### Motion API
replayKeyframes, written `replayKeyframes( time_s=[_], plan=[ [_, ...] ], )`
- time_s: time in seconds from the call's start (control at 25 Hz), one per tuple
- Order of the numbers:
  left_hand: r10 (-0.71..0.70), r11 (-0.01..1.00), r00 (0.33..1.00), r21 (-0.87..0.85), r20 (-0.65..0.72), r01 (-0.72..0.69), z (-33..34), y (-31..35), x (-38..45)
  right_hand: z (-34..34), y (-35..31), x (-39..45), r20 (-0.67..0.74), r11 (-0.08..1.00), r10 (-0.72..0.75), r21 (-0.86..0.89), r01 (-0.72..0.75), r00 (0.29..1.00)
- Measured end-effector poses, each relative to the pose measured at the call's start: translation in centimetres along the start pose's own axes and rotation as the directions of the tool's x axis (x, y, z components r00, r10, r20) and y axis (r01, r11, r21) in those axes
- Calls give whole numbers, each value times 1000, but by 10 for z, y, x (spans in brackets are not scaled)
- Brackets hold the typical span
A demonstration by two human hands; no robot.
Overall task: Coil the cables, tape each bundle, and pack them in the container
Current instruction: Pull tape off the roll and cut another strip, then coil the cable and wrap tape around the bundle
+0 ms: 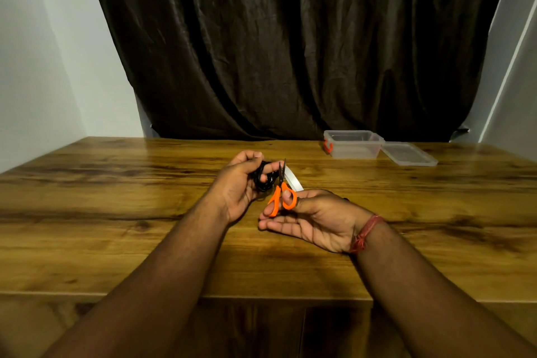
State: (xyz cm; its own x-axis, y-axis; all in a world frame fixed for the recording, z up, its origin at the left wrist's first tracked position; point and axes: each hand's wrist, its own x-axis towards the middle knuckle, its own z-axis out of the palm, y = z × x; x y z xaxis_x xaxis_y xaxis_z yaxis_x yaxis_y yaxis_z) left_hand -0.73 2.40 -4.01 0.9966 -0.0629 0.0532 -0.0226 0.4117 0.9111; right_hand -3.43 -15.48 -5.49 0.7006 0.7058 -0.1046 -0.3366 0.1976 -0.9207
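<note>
Table (116,212) is showing glossy wood-grain finish, smooth. Curtain (290,38) is looking like dark cloth, slight sheen, creased. Container (353,145) and lid (408,154) are clear plastic, smooth. Scissors (281,193) are showing orange plastic handles, dark blades. Cable (263,179) is matt black. Tape (292,179) is looking pale, glossy.

Both bare forearms reach forward from the lower corners and the hands meet in the middle, close to each other. The left hand (239,183) is turned palm inward with its fingers curled shut. The right hand (313,219) lies palm up, thumb bent, and a red thread (366,232) circles its wrist.
</note>
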Motion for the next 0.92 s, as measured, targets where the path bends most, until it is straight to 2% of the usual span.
replayKeyframes(
  time_s=[0.44, 0.72, 0.92],
  plan=[
    [-10, 999, 999, 39, -37, 11, 0, 0, -1, 2, -2, 0, -120, 1000, -22, -18, 20, 993],
    [-56, 997, 997, 42, -59, 59, -2, 1, -3, 5, -3, -5, -19, 993, 31, -111, -33, 999],
    [-48, 991, 998, 122, -51, 54, -1, 0, -3, 9, -5, -10, 28, 982, 36, -188, -30, 999]
  ],
)
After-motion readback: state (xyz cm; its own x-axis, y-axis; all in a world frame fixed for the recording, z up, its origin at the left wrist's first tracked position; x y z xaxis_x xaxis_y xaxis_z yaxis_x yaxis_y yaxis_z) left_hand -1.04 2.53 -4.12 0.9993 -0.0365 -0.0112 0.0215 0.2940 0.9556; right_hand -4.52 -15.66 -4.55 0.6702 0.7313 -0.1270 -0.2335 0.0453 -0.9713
